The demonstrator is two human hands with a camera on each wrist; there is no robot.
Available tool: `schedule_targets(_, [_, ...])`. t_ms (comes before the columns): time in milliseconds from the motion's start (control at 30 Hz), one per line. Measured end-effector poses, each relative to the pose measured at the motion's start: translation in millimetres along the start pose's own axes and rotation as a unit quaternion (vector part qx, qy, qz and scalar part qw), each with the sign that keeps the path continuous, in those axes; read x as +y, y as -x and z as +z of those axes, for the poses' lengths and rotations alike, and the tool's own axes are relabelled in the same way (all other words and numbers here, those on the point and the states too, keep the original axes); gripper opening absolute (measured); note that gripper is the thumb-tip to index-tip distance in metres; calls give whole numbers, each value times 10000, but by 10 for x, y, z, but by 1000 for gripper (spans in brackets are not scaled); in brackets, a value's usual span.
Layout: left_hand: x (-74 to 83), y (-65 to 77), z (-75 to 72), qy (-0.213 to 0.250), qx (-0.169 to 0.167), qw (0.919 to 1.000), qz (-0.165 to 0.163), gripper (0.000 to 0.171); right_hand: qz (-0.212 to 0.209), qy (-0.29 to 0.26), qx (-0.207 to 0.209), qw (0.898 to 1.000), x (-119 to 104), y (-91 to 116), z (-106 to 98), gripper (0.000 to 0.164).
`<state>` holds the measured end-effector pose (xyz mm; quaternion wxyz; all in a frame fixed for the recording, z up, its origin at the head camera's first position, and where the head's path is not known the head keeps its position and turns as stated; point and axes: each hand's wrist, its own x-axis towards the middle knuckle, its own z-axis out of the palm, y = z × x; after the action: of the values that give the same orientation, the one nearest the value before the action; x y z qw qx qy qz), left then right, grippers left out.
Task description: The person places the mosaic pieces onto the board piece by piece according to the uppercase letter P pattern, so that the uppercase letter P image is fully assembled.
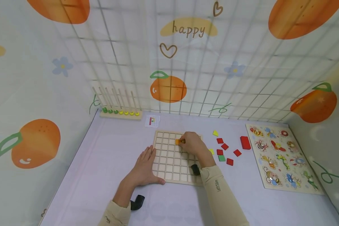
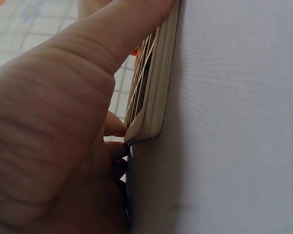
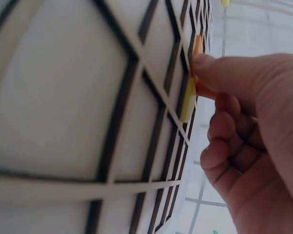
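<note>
A wooden grid board (image 1: 169, 158) with pale square cells lies on the table. My left hand (image 1: 144, 168) steadies its near left corner, fingers straight along the left side and thumb at the front edge; the left wrist view shows the board's edge (image 2: 161, 92) close up. Over the far part of the grid, my right hand (image 1: 192, 143) pinches an orange tile (image 1: 177, 142) between thumb and finger. In the right wrist view, a yellow tile (image 3: 187, 100) sits on the grid just beside the orange one (image 3: 197, 45). The right hand hides some cells.
Several loose tiles, such as a red one (image 1: 237, 153) and a green one (image 1: 221, 158), lie right of the board, with a red block (image 1: 245, 142) beyond. An insect puzzle board (image 1: 288, 160), a pattern card (image 1: 152, 121) and a peg rack (image 1: 121, 115) stand farther out.
</note>
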<state>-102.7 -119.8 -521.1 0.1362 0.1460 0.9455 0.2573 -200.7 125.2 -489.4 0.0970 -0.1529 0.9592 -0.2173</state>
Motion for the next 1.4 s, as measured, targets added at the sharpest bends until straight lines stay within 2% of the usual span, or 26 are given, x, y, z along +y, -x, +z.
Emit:
schedule_targets(600, [9, 8, -18, 4, -10, 10000, -35, 147, -134, 255, 126, 9995, 4, 6, 31, 18])
schedule_targets(833, [-1, 11, -8, 39, -11, 10000, -20, 146, -114, -23, 306, 9995, 62, 56, -23, 22])
schedule_targets(1133, [25, 12, -33, 114, -1, 9999, -35, 145, 236, -442, 594, 9970, 302, 243, -180, 36])
schedule_targets(1400, [0, 13, -2, 46, -71, 9999, -110, 147, 407, -565, 1335, 9886, 658, 567, -334, 34])
